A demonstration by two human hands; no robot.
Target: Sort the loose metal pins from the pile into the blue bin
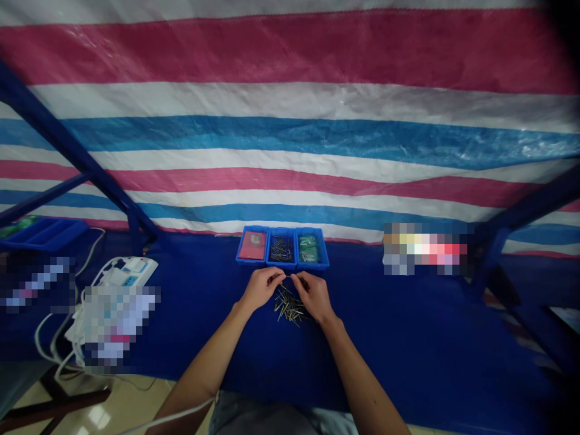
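My left hand and my right hand are both closed in a pinch, fingertips facing each other a short way apart. Between them stretches a thin, pale, pin-like piece, gripped at both ends; its exact kind is too small to tell. Just below the fingers lies a loose pile of thin metal pins, brass and silver in colour. Beyond the hands three blue bins stand side by side: a left bin with a pink-red packet, a middle bin with dark metal pins, and a right bin with green-and-white pieces.
A blue cloth covers the table. To the left are a white power strip with cables and a blue tray. Blue frame bars slant at both sides. A striped tarp closes off the back. Some items are pixelated.
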